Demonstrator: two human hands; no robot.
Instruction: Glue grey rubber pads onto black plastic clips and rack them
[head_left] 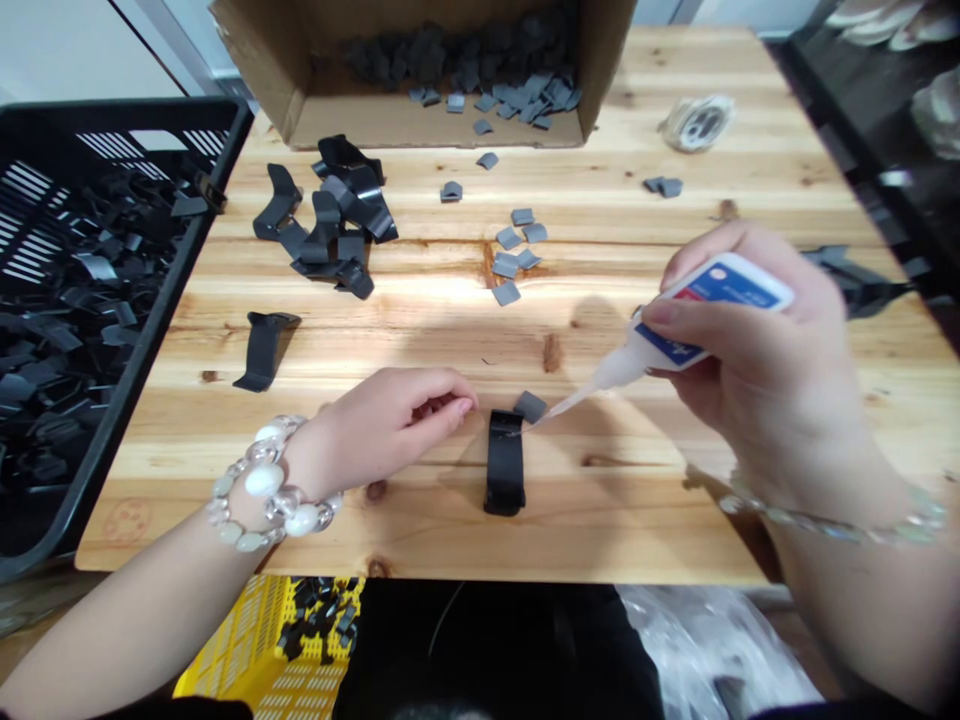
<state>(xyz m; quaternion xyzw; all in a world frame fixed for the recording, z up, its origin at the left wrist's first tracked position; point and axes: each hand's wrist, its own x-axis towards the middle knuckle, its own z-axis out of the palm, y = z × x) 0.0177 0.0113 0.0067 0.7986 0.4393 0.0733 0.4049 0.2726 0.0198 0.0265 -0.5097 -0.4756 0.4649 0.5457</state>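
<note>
My right hand (757,350) is wrapped round a small glue bottle (712,300) with a blue, white and red label. Its long thin nozzle slants down to the left, with the tip at the upper end of a curved black plastic piece (505,465) lying on the table. A small grey square pad (530,406) lies beside that end, just behind the nozzle tip. To the left of the black piece rests my left hand (390,420), fingers curled in and thumb against the forefinger, with nothing visible in them. Beaded bracelets circle both wrists.
A cardboard box (442,130) of grey pads stands at the back. Loose pads (506,264) lie before it, near a pile of black pieces (337,225). A black crate (150,330) stands left, a yellow basket (247,630) below. A tape roll (699,124) sits back right.
</note>
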